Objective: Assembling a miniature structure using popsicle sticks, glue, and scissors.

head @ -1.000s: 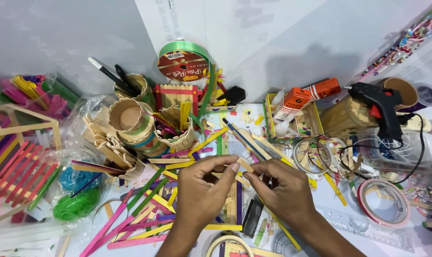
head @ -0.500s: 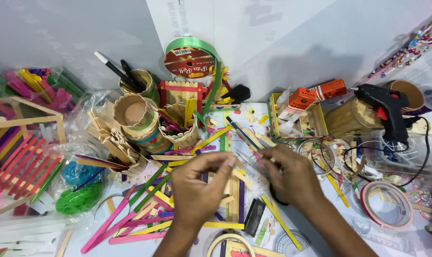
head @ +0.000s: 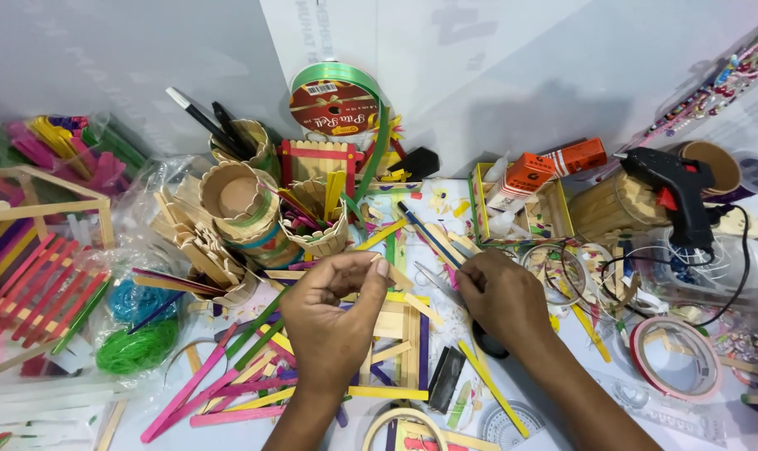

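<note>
Fingers [head: 377, 269] of the left hand [head: 333, 321] pinch a plain craft stick [head: 398, 276]; right hand [head: 503, 296] fingers curl together beside it.

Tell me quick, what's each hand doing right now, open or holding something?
Left hand: pinched shut on a plain wooden craft stick.
Right hand: curled, knuckles up, over the stick pile; whether it holds anything cannot be told.
</note>
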